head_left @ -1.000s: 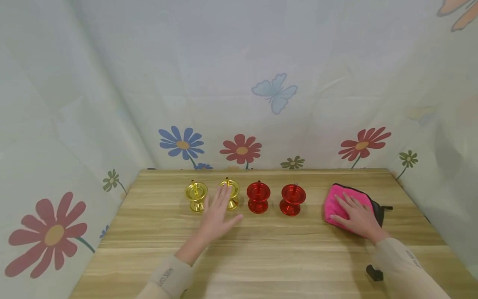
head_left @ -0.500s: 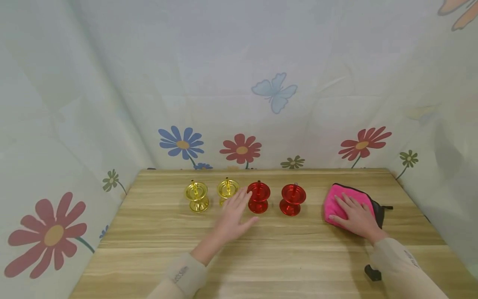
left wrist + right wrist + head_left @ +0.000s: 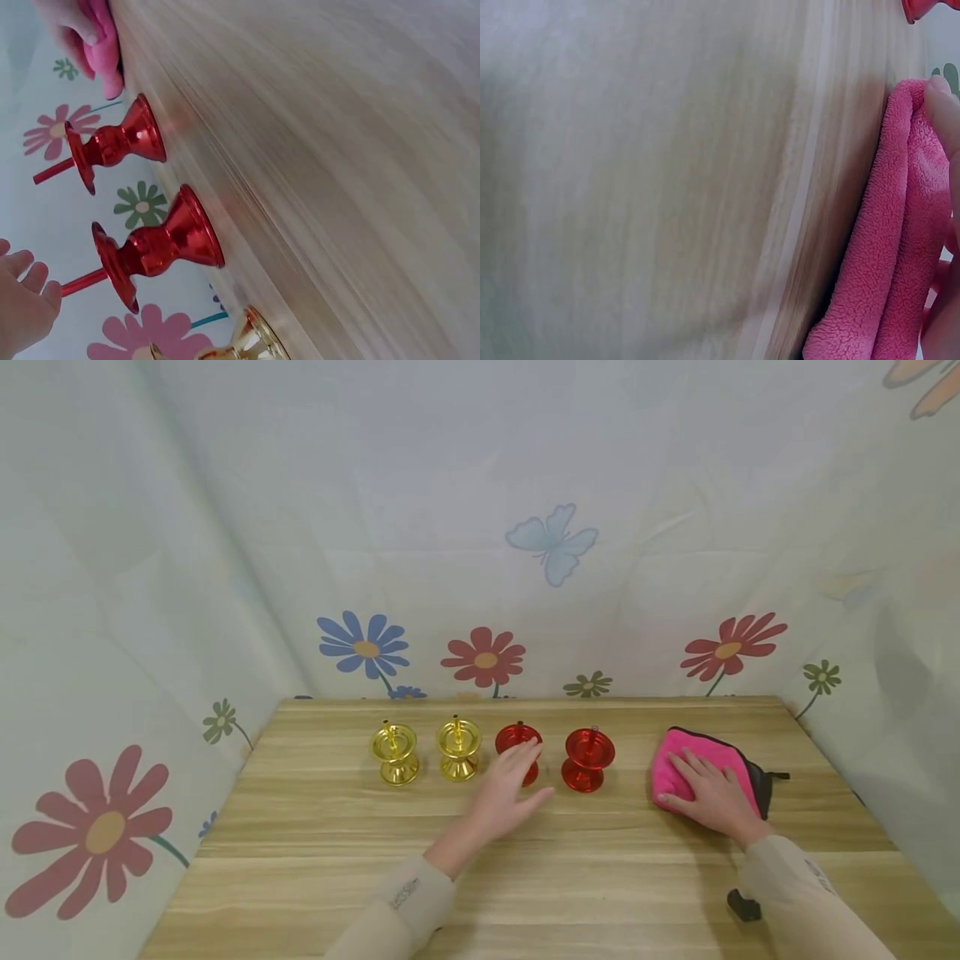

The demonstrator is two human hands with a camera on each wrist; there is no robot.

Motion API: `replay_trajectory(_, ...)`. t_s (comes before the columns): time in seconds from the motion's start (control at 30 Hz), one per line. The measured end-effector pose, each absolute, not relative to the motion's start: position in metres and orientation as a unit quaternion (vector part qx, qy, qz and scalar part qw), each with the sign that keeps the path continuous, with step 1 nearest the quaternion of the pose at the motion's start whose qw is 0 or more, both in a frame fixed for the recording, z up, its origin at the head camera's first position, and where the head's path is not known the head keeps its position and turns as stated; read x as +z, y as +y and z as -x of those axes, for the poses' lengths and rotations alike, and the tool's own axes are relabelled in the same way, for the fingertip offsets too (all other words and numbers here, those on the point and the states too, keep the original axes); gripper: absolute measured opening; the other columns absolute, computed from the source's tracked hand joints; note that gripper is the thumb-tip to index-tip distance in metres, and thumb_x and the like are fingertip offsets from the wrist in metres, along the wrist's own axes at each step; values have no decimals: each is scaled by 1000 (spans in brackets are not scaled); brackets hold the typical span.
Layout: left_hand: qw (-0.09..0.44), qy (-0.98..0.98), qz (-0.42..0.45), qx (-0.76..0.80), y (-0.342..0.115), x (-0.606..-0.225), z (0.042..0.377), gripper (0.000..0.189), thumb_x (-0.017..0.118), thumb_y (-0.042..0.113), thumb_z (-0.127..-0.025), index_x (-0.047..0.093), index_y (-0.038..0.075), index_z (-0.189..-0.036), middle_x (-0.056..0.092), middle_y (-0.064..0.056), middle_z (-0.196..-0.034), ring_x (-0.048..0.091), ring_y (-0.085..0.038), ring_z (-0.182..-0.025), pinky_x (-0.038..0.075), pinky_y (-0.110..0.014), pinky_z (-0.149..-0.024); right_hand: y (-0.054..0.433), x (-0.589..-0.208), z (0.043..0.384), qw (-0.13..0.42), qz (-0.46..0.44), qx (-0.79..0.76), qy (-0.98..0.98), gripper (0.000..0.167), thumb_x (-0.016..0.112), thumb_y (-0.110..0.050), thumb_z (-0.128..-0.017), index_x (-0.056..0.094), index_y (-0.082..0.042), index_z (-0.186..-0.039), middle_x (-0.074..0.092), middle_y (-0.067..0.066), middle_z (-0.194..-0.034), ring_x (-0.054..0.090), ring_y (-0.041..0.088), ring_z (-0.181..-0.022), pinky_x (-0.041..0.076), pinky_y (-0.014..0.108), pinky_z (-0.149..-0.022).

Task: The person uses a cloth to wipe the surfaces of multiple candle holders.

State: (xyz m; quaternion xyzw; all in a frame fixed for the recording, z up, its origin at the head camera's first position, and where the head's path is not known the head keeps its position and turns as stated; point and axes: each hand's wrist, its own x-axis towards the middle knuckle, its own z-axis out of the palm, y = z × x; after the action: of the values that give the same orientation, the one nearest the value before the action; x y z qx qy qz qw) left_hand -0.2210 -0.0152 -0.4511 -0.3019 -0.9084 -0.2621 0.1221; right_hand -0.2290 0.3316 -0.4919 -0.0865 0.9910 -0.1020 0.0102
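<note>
Two gold candle holders and two red ones stand upright in a row. My left hand, fingers extended, is in front of the left red candle holder and partly hides it. In the left wrist view its fingertips are close to the spike of that red candle holder; contact cannot be told. The other red candle holder stands to the right. My right hand rests, fingers spread, on a pink plush pouch with black edging. Its soft pile shows in the right wrist view.
All stands on a wood-grain table. A white curtain printed with flowers and butterflies surrounds the back and sides. A small black object appears beside the right sleeve. A dark strap sticks out from the pouch.
My left hand has moved right, from the second gold candle holder to the left red one, uncovering the gold one. My right hand stays on the pink pouch. The candle holders have not moved.
</note>
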Motion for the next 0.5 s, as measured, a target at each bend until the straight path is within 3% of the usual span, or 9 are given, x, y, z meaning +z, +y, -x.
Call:
replay_trajectory(0.2, 121, -897, 302, -300, 4, -454, 229, 63, 52, 44, -85, 34, 13, -136, 40, -3, -138, 38, -25, -125, 35, -42, -100, 331, -495, 231, 5, 83, -95, 992, 85, 51, -63, -75, 34, -3, -134, 29, 28, -137, 25, 48, -122, 12, 68, -95)
replay_trajectory(0.5, 61, -897, 258, -353, 29, -461, 239, 69, 57, 43, -82, 30, 12, -137, 37, -5, -140, 35, -20, -128, 34, -37, -102, 329, -497, 235, 19, 67, -98, 993, 83, 46, -65, -77, 37, -5, -133, 32, 28, -135, 25, 47, -122, 11, 69, -95)
